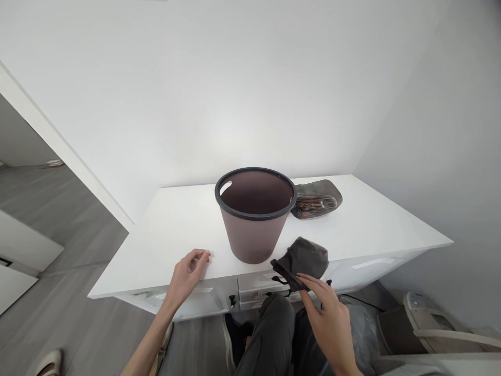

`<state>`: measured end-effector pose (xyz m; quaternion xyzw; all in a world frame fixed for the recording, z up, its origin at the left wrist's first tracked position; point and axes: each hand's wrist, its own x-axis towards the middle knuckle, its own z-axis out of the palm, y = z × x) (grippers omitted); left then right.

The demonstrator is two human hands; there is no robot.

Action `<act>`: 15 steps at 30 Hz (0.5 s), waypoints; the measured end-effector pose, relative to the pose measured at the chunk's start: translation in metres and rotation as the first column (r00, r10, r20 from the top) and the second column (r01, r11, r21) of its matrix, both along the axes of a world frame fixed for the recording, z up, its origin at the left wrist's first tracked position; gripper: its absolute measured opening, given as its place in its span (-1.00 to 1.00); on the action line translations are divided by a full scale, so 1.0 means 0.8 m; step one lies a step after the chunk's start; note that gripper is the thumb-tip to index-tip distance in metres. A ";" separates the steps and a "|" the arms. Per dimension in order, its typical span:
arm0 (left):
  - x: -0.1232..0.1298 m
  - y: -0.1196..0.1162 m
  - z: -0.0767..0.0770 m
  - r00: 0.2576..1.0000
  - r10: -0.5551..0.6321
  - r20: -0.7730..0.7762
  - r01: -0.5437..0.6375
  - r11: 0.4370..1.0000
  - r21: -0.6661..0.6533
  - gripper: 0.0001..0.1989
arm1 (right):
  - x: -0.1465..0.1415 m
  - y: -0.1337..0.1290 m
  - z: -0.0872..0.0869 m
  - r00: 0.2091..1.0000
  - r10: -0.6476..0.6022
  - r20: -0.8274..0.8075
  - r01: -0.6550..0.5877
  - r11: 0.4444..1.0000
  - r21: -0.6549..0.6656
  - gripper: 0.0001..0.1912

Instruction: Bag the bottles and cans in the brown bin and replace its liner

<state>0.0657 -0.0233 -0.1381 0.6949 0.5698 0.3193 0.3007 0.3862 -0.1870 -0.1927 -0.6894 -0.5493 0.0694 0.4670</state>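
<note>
A mauve trash bin with a dark rim stands upright on the white cabinet top, with a handle slot visible on its left side. My right hand pinches a dark folded trash bag between thumb and fingers, in front of the bin and over the counter's front edge. Left of the bin, my left hand rests at the counter's front edge with fingers curled and fingertips together; nothing shows in it. Behind the bin to the right lies a dark, partly see-through package.
The white countertop meets a white wall at the back. Below its front edge are cabinet doors and drawers with black knobs. My knees are close underneath. A beige appliance stands at the lower right beside a clear plastic bag.
</note>
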 end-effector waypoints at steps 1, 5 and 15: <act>0.002 -0.014 0.003 0.999 -0.025 0.033 0.026 1.000 -0.018 -0.53 | -0.010 -0.010 0.011 0.990 -0.018 -0.137 0.013 0.999 -0.039 -0.64; 0.013 -0.077 0.027 0.985 -0.127 0.119 0.135 0.989 -0.062 -0.57 | -0.051 -0.033 0.053 0.845 -0.048 -0.533 -0.003 0.996 -0.093 -0.56; 0.046 -0.158 0.086 0.906 -0.378 0.191 0.403 0.907 -0.117 -0.43 | -0.087 -0.031 0.103 0.571 -0.084 -0.817 0.011 0.995 -0.095 -0.48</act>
